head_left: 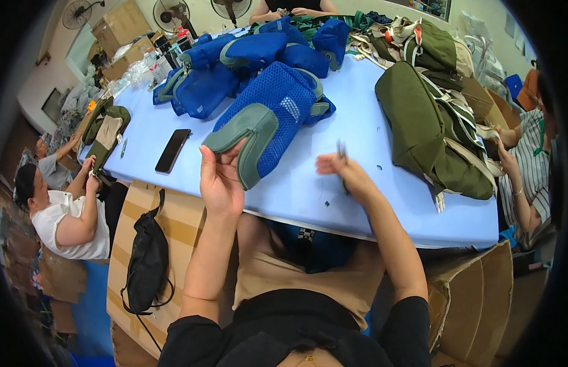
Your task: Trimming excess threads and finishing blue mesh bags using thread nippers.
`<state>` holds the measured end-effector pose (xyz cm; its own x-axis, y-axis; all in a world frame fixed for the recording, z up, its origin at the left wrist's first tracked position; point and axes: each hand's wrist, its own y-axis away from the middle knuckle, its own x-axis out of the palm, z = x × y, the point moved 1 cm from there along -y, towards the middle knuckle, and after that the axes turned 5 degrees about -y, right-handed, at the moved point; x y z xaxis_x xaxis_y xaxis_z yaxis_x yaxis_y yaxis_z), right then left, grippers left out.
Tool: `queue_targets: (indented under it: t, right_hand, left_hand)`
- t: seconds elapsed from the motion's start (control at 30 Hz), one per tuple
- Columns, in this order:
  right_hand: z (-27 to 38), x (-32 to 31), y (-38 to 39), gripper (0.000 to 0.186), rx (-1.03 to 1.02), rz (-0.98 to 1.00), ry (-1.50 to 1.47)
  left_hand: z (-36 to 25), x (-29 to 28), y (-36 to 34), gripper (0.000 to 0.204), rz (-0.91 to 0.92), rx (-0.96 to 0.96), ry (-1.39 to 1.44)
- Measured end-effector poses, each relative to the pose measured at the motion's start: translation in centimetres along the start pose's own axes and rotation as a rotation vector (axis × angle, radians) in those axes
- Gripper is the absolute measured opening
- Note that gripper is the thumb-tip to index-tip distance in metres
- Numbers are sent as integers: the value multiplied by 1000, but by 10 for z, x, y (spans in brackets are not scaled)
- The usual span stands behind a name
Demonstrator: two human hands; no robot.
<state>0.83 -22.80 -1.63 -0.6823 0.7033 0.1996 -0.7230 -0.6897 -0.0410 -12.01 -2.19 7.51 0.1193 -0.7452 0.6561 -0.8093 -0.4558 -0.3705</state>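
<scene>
My left hand (223, 177) grips the grey-green trimmed end of a blue mesh bag (285, 104), thumb at the side and fingers partly behind the trim. The bag tilts up and away to the right, its far end close to a heap of similar blue bags (204, 92). To the right, apart from that bag, my right hand (350, 174) is raised over the table's near side. It is smeared by motion. A small pointed tool (341, 150) sticks up from its fingers, too blurred to name its kind.
On the blue-covered table (284, 199) lie a black phone (173, 151), thread scraps and, at right, an olive green bag (412, 122) with pale straps. Co-workers sit left, right and opposite. A black pouch (147, 263) rests on a cardboard box (189, 226) at my left.
</scene>
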Motion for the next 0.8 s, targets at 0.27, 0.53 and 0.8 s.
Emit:
queue_targets:
  t: [0.27,0.53,0.8]
  right_hand:
    - [3,46,72,38,167,337,-85]
    - [10,-5,69,33,-100,-320,-271]
    - [29,25,72,30,-241,-317,-200]
  left_hand:
    - [-7,-17,2,45,-15,-36,-37]
    - [-8,10,9,13,552,400,-1332]
    - [46,7,26,18,1032,322,-1874]
